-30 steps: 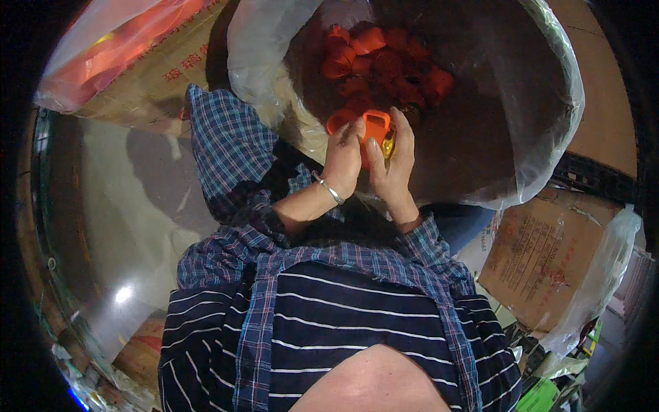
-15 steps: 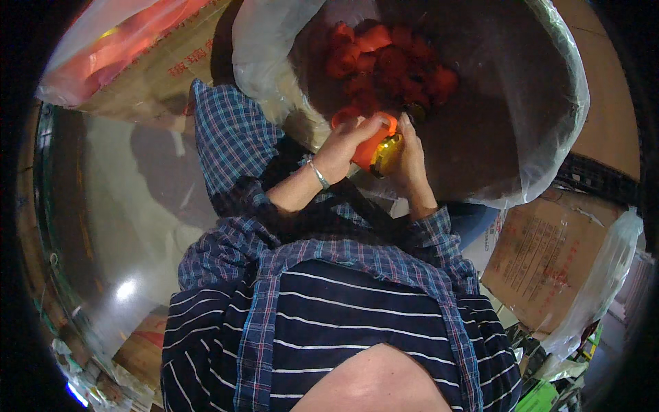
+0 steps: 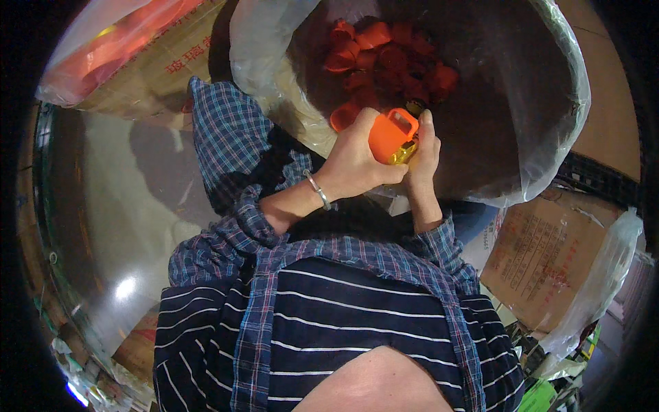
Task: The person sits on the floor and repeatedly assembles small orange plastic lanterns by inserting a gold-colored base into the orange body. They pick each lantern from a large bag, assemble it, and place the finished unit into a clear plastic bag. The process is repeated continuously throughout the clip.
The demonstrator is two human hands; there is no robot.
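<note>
Over the near edge of a lined bin (image 3: 580, 110), both my hands meet at an orange plastic piece (image 3: 388, 139), cup-like with a loop handle. My left hand (image 3: 351, 159) is wrapped round its left side, thumb beneath. At its lower right a shiny gold piece (image 3: 403, 153) sits against or inside it; I cannot tell which. My right hand (image 3: 424, 152) is curled at the right side, fingers closed against the gold piece and the handle. Just beyond its fingertips shows a small dark round thing (image 3: 415, 108), and whether I hold it is unclear. Several similar orange-red pieces (image 3: 391, 62) lie inside the bin.
Clear plastic lining drapes over the bin's rim. A cardboard box (image 3: 549, 261) stands at the right, partly under plastic film. Upper left, a bag of orange things (image 3: 117, 51) rests on another carton (image 3: 165, 75). Pale floor (image 3: 130, 220) lies to the left.
My left hand has shifted its grip and now wraps round the orange piece. The piece has turned, its handle loop now at the upper right. Less of the gold piece shows.
</note>
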